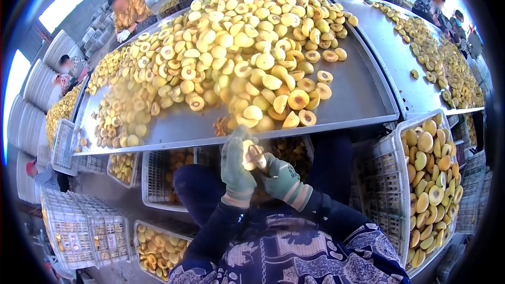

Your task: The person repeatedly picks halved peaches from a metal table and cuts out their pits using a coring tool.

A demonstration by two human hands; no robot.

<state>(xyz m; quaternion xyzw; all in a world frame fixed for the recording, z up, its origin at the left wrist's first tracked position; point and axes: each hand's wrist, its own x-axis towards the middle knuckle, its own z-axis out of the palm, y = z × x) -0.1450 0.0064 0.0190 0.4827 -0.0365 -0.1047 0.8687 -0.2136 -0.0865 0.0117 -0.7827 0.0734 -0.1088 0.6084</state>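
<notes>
In front of my body, just below the table edge, my left hand (236, 171) in a green glove is closed around a pale yellow peach half (247, 159). My gloved right hand (285, 180) grips a small hand tool (258, 158) with a brownish, rounded end. That end touches the cut face of the peach half. Motion and size hide the tool's exact kind. Past my hands, a large heap of halved yellow peaches (221, 42) lies on the metal table (347, 87), several showing brown pit hollows.
A crate (392, 179) full of peach halves stands at my right. Under the table's front edge sits another crate (152, 179); a fuller one (138, 242) stands lower left, beside stacked crates (87, 229). Several people work around neighbouring tables, one person (129, 13) at the far left.
</notes>
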